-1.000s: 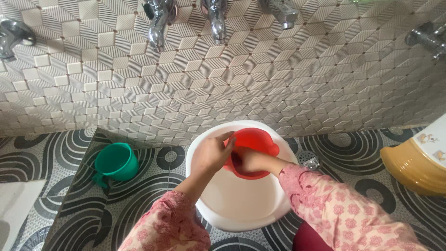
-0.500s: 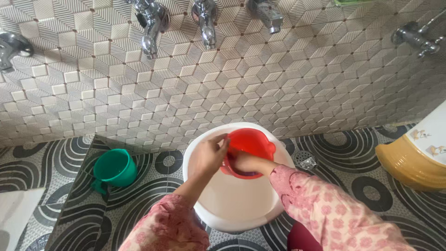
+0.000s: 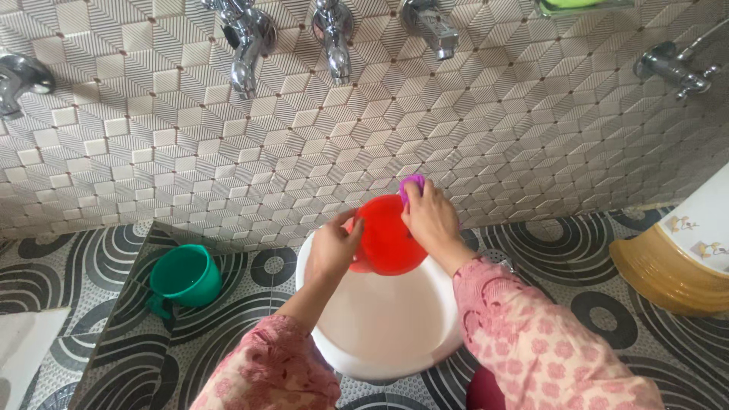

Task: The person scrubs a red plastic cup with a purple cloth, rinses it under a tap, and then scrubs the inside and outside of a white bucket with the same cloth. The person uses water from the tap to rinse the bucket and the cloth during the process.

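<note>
Red plastic is sitting between the two hands: a round red bowl (image 3: 387, 235), tipped up so that its smooth outer side is facing the camera, is being held over the far part of a white basin (image 3: 380, 326). The left hand (image 3: 334, 247) is gripping the bowl's left rim, fingers curled over the edge. The right hand (image 3: 430, 216) is pressing on the bowl's upper right edge and is closed around a small purple scrubber (image 3: 411, 182), which is peeking out above the fingers. The hands are apart, one on each side, both touching the bowl, so neither is nearer than the other. With the bowl being round, I cannot name a long axis; its opening is turned away from the person, toward the tiled wall (image 3: 493, 129).

Chrome taps (image 3: 243, 38) are jutting from that wall above. On the patterned floor (image 3: 250, 304), a green mug (image 3: 184, 277) is standing well to the left, and a yellow-and-white vessel (image 3: 668, 269) is showing at the right edge.
</note>
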